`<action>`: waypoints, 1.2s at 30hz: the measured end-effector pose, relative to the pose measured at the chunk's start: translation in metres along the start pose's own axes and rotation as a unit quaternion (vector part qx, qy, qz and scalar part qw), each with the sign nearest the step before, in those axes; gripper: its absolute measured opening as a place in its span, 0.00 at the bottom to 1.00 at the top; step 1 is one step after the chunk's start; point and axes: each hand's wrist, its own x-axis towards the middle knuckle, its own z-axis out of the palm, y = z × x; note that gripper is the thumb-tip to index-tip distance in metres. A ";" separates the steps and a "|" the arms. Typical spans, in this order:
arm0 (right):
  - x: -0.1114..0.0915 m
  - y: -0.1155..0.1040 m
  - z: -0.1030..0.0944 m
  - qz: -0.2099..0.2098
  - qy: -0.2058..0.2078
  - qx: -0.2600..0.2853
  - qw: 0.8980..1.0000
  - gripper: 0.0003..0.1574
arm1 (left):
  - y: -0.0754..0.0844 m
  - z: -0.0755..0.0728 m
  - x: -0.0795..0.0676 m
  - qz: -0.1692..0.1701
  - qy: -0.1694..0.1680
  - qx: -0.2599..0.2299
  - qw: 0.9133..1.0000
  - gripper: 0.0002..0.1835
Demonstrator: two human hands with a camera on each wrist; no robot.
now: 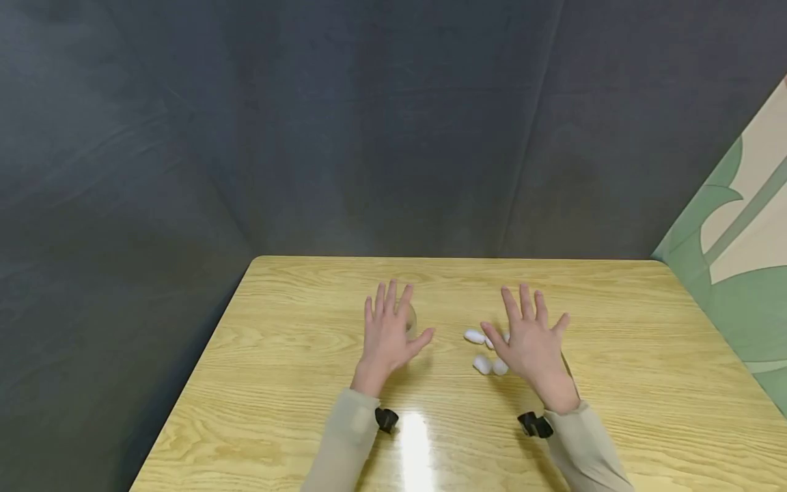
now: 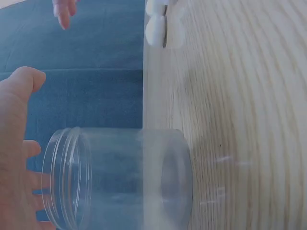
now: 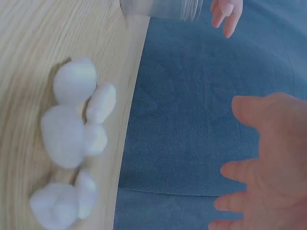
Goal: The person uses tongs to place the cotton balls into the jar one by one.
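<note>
My left hand (image 1: 387,335) hovers above the table with fingers straight and spread, holding nothing. Partly hidden behind it in the head view is a clear plastic jar (image 2: 117,177), which stands upright on the table with its threaded mouth uncovered. In the left wrist view, the fingers overlap the jar's rim. Several white cotton balls (image 3: 64,136) lie in a loose cluster on the wood, between the jar and my right hand (image 1: 535,342). That hand is also raised, fingers fanned out and palm empty; it hides some of the cotton balls from the head camera.
The light wooden table (image 1: 295,369) has rounded far corners. Behind it and to the left hangs a dark cloth (image 1: 393,137). A green and beige patterned panel (image 1: 732,260) borders the right side. A thin dark edge (image 1: 567,365) shows beside the right wrist.
</note>
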 end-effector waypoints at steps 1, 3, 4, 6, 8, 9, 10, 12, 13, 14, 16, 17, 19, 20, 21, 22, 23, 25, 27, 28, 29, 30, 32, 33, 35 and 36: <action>-0.001 0.001 0.000 0.000 0.005 0.002 1.000 0.46 | -0.002 0.000 0.000 0.000 0.002 -0.008 1.000 0.46; -0.002 0.003 -0.001 -0.001 0.014 0.005 1.000 0.45 | -0.005 -0.001 -0.001 0.000 0.006 -0.026 1.000 0.46; -0.003 0.004 -0.001 -0.001 0.018 0.005 1.000 0.45 | -0.007 -0.001 -0.001 0.000 0.007 -0.036 0.999 0.46; -0.005 0.006 -0.002 -0.002 0.028 0.004 1.000 0.44 | -0.010 -0.002 -0.002 0.001 0.008 -0.060 0.998 0.46; -0.007 0.008 -0.003 -0.004 0.039 0.007 0.999 0.44 | -0.014 -0.002 -0.004 0.002 0.008 -0.081 0.997 0.46; -0.008 0.009 -0.003 -0.005 0.043 0.011 0.999 0.44 | -0.016 -0.001 -0.004 0.004 0.010 -0.091 0.996 0.46; -0.009 0.012 -0.003 -0.005 0.046 0.014 0.999 0.44 | -0.017 -0.001 -0.005 0.006 0.013 -0.098 0.995 0.47; -0.013 0.016 -0.003 -0.006 0.048 0.026 0.998 0.44 | -0.021 0.001 -0.007 0.009 0.020 -0.115 0.993 0.47; -0.014 0.019 -0.003 -0.006 0.046 0.033 0.998 0.44 | -0.022 0.002 -0.008 0.011 0.026 -0.125 0.992 0.47; -0.016 0.022 -0.003 -0.006 0.045 0.039 0.998 0.44 | -0.024 0.002 -0.009 0.013 0.034 -0.134 0.990 0.48; -0.020 0.027 -0.003 -0.003 0.043 0.046 0.998 0.43 | -0.027 0.003 -0.011 0.013 0.045 -0.157 0.986 0.49; -0.021 0.029 -0.003 -0.001 0.043 0.050 0.998 0.42 | -0.028 0.003 -0.011 0.011 0.050 -0.169 0.984 0.50; -0.024 0.034 -0.003 -0.002 0.048 0.055 0.997 0.41 | -0.031 0.004 -0.012 0.007 0.058 -0.194 0.979 0.52; -0.026 0.036 -0.002 -0.003 0.049 0.057 0.997 0.40 | -0.032 0.005 -0.013 0.005 0.059 -0.206 0.977 0.53; -0.028 0.039 -0.002 -0.003 0.049 0.060 0.997 0.40 | -0.034 0.006 -0.013 0.002 0.060 -0.222 0.973 0.55; -0.030 0.041 -0.002 -0.003 0.048 0.062 0.997 0.40 | -0.035 0.007 -0.014 -0.002 0.059 -0.236 0.970 0.56; -0.032 0.043 -0.002 0.000 0.043 0.066 0.997 0.39 | -0.036 0.007 -0.015 -0.007 0.056 -0.252 0.966 0.57; -0.036 0.048 -0.002 0.007 0.032 0.075 0.997 0.39 | -0.038 0.009 -0.017 -0.017 0.051 -0.289 0.956 0.60; -0.041 0.052 -0.002 0.023 0.017 0.081 0.996 0.39 | -0.041 0.011 -0.019 -0.032 0.042 -0.324 0.945 0.61; -0.043 0.055 -0.002 0.032 0.009 0.083 0.996 0.38 | -0.042 0.012 -0.020 -0.039 0.038 -0.339 0.939 0.61; -0.045 0.057 -0.002 0.038 0.004 0.084 0.996 0.38 | -0.043 0.014 -0.021 -0.047 0.033 -0.355 0.933 0.62; -0.046 0.060 -0.002 0.044 0.000 0.084 0.996 0.38 | -0.044 0.015 -0.022 -0.053 0.029 -0.369 0.927 0.62; -0.050 0.066 -0.002 0.056 -0.011 0.082 0.995 0.36 | -0.046 0.019 -0.024 -0.067 0.017 -0.395 0.916 0.61; -0.052 0.069 -0.002 0.060 -0.016 0.081 0.995 0.36 | -0.047 0.020 -0.025 -0.072 0.012 -0.406 0.911 0.61; -0.055 0.075 -0.001 0.067 -0.022 0.081 0.994 0.35 | -0.049 0.023 -0.027 -0.079 0.003 -0.429 0.900 0.61; -0.057 0.078 -0.001 0.072 -0.026 0.083 0.994 0.34 | -0.049 0.024 -0.028 -0.082 0.000 -0.439 0.895 0.60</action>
